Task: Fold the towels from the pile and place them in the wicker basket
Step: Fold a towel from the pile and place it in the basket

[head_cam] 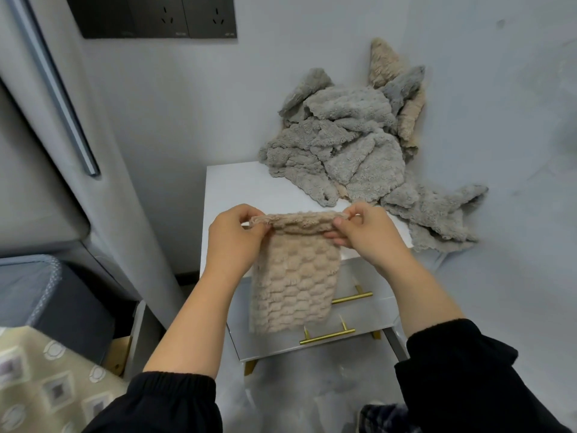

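Pinching beige towel (293,276) corners, left hand (232,237), right hand (367,234), hanging free

We saw a white nightstand (231,189) with brass handles (327,336). A grey refrigerator (37,135) stood left of it, a dark socket panel (156,17) above.

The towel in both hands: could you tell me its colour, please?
The towel is beige; head view.

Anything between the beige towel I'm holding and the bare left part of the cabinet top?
Nothing visible. The beige towel hangs from the left hand and right hand just in front of the cabinet top; the towel pile covers only its back and right.
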### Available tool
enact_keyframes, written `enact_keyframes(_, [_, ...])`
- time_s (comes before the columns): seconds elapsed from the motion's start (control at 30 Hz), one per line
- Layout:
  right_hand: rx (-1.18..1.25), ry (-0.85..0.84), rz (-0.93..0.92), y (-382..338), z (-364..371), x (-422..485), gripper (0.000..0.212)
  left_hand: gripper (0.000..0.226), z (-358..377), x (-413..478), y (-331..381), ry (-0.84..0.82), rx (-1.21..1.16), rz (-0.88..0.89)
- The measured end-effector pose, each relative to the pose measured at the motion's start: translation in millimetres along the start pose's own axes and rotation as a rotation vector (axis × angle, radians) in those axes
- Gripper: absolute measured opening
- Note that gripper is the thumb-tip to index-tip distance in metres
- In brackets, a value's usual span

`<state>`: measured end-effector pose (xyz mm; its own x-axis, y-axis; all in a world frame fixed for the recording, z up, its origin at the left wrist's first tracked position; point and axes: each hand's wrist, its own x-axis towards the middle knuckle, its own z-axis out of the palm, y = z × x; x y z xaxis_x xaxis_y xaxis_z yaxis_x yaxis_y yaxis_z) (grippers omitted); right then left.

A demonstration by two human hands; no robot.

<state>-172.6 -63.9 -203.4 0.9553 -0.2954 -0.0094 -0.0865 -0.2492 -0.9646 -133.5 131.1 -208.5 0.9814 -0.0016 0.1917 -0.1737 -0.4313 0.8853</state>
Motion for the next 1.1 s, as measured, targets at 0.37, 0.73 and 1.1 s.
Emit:
enact_keyframes(0.37, [-0.123,0.009,-0.101,22,15,22,0.025,0.017,11,8,-28,-0.057,0.043,0.033])
enact_keyframes(0.73, [-0.421,0.059,-0.114,34,2,20,0.011,0.015,6,4,-36,-0.203,0.214,0.138])
enact_keyframes(1.1, [-0.643,-0.026,-0.131,30,-1,16,0.027,0.032,7,8,-38,-0.244,0.385,0.171])
